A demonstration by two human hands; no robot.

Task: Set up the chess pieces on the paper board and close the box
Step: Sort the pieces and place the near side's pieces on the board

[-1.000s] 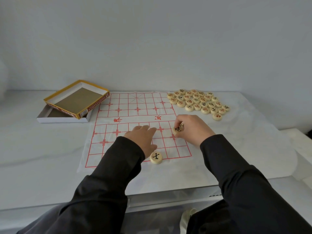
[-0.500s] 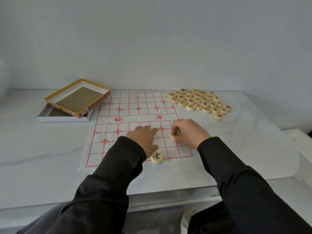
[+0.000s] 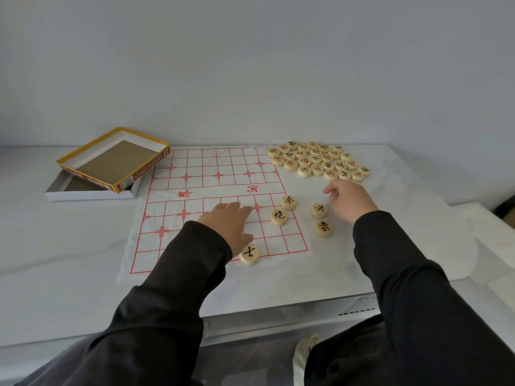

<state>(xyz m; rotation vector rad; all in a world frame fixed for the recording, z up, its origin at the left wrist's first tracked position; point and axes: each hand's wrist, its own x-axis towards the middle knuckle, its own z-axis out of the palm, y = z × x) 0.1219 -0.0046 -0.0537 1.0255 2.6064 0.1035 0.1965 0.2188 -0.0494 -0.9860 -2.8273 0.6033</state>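
Observation:
A white paper board (image 3: pixel 195 190) with a red grid lies on the table. My left hand (image 3: pixel 228 224) rests flat on its near half, fingers straight. One black-marked wooden piece (image 3: pixel 250 254) sits at the board's near edge by that hand. Two more pieces (image 3: pixel 279 217) (image 3: pixel 289 202) lie on the board's right side. Just off the board's right edge lie two pieces (image 3: pixel 319 210) (image 3: pixel 323 228). My right hand (image 3: pixel 349 200) hovers beside them, fingers loosely curled, holding nothing visible. A pile of several pieces (image 3: pixel 317 160) lies at the far right.
The open box (image 3: pixel 92 189) stands at the far left, its yellow-rimmed lid (image 3: pixel 111 160) propped across it. The table's front edge runs just below my sleeves. A wall closes off the back.
My right hand put down the piece it pinched and moved right, off the board. Four pieces now lie uncovered where it was. My left hand stayed put.

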